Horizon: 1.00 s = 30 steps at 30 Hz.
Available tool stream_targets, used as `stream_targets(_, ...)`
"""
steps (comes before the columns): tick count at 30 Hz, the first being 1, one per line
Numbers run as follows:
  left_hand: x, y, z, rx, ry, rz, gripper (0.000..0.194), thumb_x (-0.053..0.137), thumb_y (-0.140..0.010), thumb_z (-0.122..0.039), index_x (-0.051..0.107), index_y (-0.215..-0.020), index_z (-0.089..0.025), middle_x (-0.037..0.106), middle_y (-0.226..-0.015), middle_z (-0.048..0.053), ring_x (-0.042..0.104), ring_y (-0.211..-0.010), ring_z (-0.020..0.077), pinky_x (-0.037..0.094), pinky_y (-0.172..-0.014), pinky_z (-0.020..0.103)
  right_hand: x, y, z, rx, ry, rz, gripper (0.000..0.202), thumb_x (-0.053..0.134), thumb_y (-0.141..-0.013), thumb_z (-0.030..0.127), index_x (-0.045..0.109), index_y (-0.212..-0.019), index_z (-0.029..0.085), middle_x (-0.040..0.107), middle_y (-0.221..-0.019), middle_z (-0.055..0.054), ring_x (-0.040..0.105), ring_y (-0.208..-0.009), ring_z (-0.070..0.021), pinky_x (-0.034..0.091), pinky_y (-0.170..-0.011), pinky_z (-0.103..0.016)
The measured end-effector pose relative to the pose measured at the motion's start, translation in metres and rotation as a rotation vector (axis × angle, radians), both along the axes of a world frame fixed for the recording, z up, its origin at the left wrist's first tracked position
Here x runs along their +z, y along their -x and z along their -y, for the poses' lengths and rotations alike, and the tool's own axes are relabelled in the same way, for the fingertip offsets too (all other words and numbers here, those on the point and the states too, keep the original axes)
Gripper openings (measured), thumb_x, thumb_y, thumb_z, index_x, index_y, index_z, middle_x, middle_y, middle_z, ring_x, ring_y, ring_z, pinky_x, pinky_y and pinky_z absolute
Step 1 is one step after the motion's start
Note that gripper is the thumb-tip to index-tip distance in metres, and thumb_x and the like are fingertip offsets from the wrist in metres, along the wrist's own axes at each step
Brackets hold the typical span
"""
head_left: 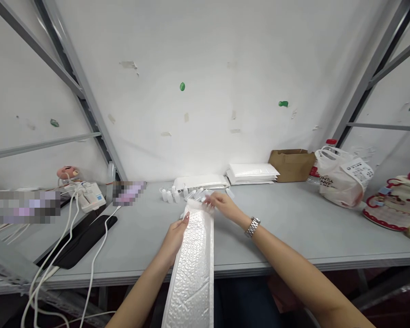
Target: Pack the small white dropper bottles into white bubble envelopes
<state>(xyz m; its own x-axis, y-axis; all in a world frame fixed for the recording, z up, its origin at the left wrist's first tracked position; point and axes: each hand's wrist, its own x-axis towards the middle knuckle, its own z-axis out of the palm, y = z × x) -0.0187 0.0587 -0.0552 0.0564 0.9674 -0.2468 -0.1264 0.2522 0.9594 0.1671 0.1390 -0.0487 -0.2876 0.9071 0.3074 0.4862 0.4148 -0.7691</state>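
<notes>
A long white bubble mailer (194, 264) hangs over the table's front edge toward me, its narrow flap end pointing at the wall. My left hand (177, 234) grips its left edge near the top, thumb on the front face. At the mailer's upper right corner, my right hand (223, 205) has its fingers pinched on the flap; some fingertips are blurred. Just beyond the flap lie several small white bottles (170, 196), some upright and some lying down, partly hidden by the right hand and mailer.
Stacked white mailers (253, 173) and a flatter pile of mailers (201, 182) lie along the wall. Right of them stand a cardboard box (292, 165), a plastic bag (341, 182) and a decorated pouch (392, 207). White cables (100, 255) and a black pad (89, 241) occupy the left.
</notes>
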Motion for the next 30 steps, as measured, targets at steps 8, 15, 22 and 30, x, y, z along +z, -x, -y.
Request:
stream_targets(8, 0.005, 0.013, -0.003, 0.025, 0.053, 0.003, 0.048, 0.067, -0.065, -0.057, 0.066, -0.083, -0.013, 0.071, -0.077, 0.008, 0.065, -0.076, 0.0229, 0.047, -0.069, 0.030, -0.018, -0.053, -0.038, -0.563, -0.009, 0.204, 0.017, 0.060, -0.076, 0.022, 0.064, -0.086, 0.009, 0.058, -0.101, -0.022, 0.049, -0.105, -0.0322, 0.035, -0.081, -0.036)
stream_targets(15, 0.002, 0.013, -0.004, -0.009, 0.042, 0.045, 0.045, 0.067, -0.067, -0.054, 0.066, -0.086, -0.013, 0.072, -0.086, 0.009, 0.065, -0.083, 0.0235, 0.048, -0.072, 0.029, -0.017, -0.069, -0.045, -0.549, 0.083, 0.164, 0.016, 0.062, -0.074, 0.026, 0.062, -0.079, 0.011, 0.062, -0.100, -0.022, 0.055, -0.099, -0.0314, 0.038, -0.074, -0.035)
stream_targets(22, -0.002, 0.014, -0.006, -0.054, 0.043, 0.007, 0.049, 0.065, -0.067, -0.057, 0.066, -0.091, -0.014, 0.071, -0.095, 0.011, 0.065, -0.090, 0.0250, 0.047, -0.077, 0.031, 0.015, -0.066, -0.028, -0.055, 0.164, -0.129, 0.033, 0.057, -0.078, 0.042, 0.062, -0.094, 0.014, 0.068, -0.088, -0.009, 0.062, -0.073, -0.0154, 0.047, -0.069, -0.030)
stream_targets(30, -0.002, 0.009, -0.003, -0.147, -0.027, -0.020, 0.046, 0.063, -0.068, -0.057, 0.067, -0.081, -0.013, 0.070, -0.076, 0.006, 0.063, -0.074, 0.0207, 0.043, -0.068, 0.027, 0.022, -0.045, -0.007, 0.254, 0.227, -0.218, 0.027, 0.069, -0.069, 0.039, 0.070, -0.083, 0.016, 0.065, -0.072, -0.002, 0.053, -0.060, -0.0111, 0.045, -0.061, -0.027)
